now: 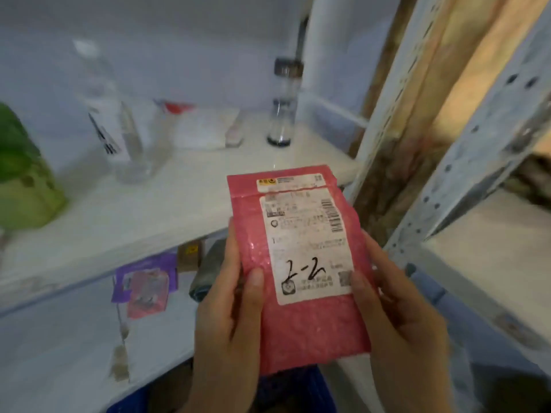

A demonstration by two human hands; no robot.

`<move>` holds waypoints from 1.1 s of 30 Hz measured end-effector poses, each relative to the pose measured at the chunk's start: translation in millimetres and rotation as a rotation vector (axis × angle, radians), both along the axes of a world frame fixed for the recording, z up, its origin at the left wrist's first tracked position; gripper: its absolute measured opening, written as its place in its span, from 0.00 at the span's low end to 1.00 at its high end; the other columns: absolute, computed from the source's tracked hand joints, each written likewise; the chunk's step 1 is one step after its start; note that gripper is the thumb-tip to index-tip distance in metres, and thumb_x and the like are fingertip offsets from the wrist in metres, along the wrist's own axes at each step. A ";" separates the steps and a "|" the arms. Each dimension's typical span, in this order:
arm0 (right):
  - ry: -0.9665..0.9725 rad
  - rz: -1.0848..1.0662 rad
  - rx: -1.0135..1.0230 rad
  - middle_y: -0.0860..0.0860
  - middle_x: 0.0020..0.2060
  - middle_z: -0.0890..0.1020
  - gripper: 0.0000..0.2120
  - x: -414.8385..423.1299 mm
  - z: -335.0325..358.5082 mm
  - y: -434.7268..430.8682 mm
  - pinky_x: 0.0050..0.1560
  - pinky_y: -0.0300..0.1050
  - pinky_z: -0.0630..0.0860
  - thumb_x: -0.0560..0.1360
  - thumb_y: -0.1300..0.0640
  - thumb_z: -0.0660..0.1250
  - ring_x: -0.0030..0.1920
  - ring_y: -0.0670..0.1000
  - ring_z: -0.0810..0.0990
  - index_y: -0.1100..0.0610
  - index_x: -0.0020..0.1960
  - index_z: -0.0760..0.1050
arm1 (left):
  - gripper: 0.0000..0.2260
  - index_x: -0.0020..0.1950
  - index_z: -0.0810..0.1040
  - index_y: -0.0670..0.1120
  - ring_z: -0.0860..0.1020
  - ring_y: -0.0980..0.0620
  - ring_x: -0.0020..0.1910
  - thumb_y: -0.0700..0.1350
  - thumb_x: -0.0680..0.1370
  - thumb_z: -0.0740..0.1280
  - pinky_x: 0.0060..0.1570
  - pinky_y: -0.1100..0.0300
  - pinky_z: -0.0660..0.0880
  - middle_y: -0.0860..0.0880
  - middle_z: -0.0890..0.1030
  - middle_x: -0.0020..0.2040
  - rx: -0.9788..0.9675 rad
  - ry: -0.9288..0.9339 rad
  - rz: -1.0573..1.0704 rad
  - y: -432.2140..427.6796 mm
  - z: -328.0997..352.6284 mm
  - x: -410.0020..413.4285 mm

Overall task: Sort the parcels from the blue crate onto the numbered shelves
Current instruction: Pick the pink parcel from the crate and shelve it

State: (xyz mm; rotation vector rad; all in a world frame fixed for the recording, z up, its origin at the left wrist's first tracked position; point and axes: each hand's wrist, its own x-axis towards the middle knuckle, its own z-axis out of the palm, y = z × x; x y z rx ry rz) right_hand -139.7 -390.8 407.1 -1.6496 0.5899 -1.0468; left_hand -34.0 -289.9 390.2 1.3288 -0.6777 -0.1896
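A pink bubble-mailer parcel is held upright in front of me, its white label marked "2-2" by hand. My left hand grips its left edge with the thumb on the front. My right hand grips the right edge, thumb on the label's corner. Below the parcel a bit of the blue crate shows at the bottom edge. The white shelves stand behind the parcel.
The upper shelf holds a green pack, clear bottles and a glass jar with a dark lid. On the lower shelf lie a purple and pink parcel and a grey one. A perforated metal upright stands at the right.
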 end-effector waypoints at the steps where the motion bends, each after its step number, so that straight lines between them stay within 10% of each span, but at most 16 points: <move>1: -0.073 -0.028 -0.027 0.38 0.45 0.85 0.19 -9.8 35.3 6.5 0.38 0.32 0.80 0.68 0.50 0.66 0.42 0.38 0.84 0.33 0.56 0.77 | 0.23 0.68 0.59 0.72 0.80 0.64 0.53 0.55 0.77 0.63 0.46 0.68 0.79 0.66 0.79 0.57 -0.046 -0.064 -0.011 8.7 35.5 -8.8; 6: -0.313 -0.108 -0.267 0.36 0.38 0.85 0.19 -55.2 201.8 44.4 0.32 0.30 0.78 0.74 0.63 0.66 0.36 0.36 0.83 0.37 0.52 0.78 | 0.31 0.73 0.57 0.66 0.78 0.61 0.49 0.59 0.72 0.66 0.42 0.70 0.77 0.69 0.67 0.66 -0.104 -0.506 -0.022 60.3 201.5 -51.5; 11: -0.358 -0.111 -0.665 0.24 0.52 0.76 0.21 -113.3 340.3 89.8 0.45 0.24 0.74 0.78 0.52 0.61 0.52 0.30 0.77 0.33 0.66 0.63 | 0.24 0.69 0.64 0.61 0.75 0.63 0.56 0.47 0.75 0.63 0.43 0.78 0.73 0.70 0.61 0.68 -0.278 -0.757 -0.066 92.3 344.5 -87.9; 17: -0.150 -0.140 -0.939 0.27 0.67 0.64 0.42 -183.1 421.7 101.9 0.59 0.46 0.78 0.79 0.62 0.62 0.64 0.39 0.73 0.34 0.74 0.38 | 0.29 0.74 0.53 0.59 0.67 0.56 0.67 0.47 0.76 0.63 0.48 0.79 0.69 0.69 0.53 0.73 -0.342 -1.022 -0.173 100.3 446.2 -124.9; 23: -0.029 -0.270 -1.092 0.35 0.67 0.60 0.40 -235.8 466.9 80.0 0.53 0.25 0.71 0.76 0.58 0.66 0.62 0.32 0.68 0.35 0.75 0.44 | 0.36 0.71 0.49 0.66 0.74 0.68 0.47 0.59 0.68 0.66 0.37 0.75 0.72 0.77 0.50 0.69 -0.311 -1.019 -0.298 73.4 492.9 -160.6; 27: 0.100 -0.325 -1.193 0.27 0.67 0.49 0.46 -271.3 494.9 50.7 0.55 0.19 0.65 0.72 0.63 0.71 0.64 0.25 0.57 0.35 0.73 0.45 | 0.37 0.72 0.47 0.67 0.71 0.67 0.54 0.55 0.71 0.67 0.38 0.77 0.71 0.73 0.48 0.72 -0.341 -1.105 -0.276 37.7 518.7 -180.7; 33: 0.277 -0.556 -1.274 0.43 0.73 0.52 0.37 -302.9 540.8 10.3 0.67 0.42 0.69 0.76 0.61 0.66 0.67 0.40 0.65 0.48 0.77 0.48 | 0.41 0.69 0.43 0.69 0.53 0.83 0.62 0.36 0.76 0.67 0.53 0.87 0.60 0.72 0.44 0.70 -0.413 -1.184 -0.214 -35.2 554.8 -212.9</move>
